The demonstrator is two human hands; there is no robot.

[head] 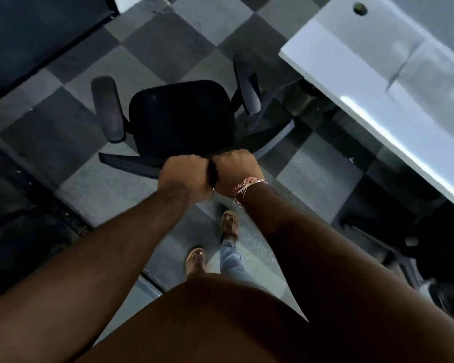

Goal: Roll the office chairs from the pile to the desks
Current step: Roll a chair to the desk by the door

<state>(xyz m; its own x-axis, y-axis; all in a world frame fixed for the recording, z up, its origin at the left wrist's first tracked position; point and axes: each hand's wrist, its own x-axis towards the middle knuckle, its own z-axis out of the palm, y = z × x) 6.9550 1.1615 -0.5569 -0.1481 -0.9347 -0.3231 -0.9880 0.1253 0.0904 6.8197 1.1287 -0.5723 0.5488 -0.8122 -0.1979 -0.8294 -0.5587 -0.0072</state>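
Both forearms reach down; left hand (185, 176) and right hand (236, 169) grip the black office chair's (181, 119) backrest top side by side, near a white glossy tabletop (378, 74).

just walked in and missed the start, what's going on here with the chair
A person is handling a black office chair from behind. Both hands grip the top edge of its backrest side by side, the left hand and the right hand, which has a thread bracelet at the wrist. The chair stands on the checkered carpet, its seat facing away from the person. A white desk stands to the right, and the chair is not yet tucked under it.
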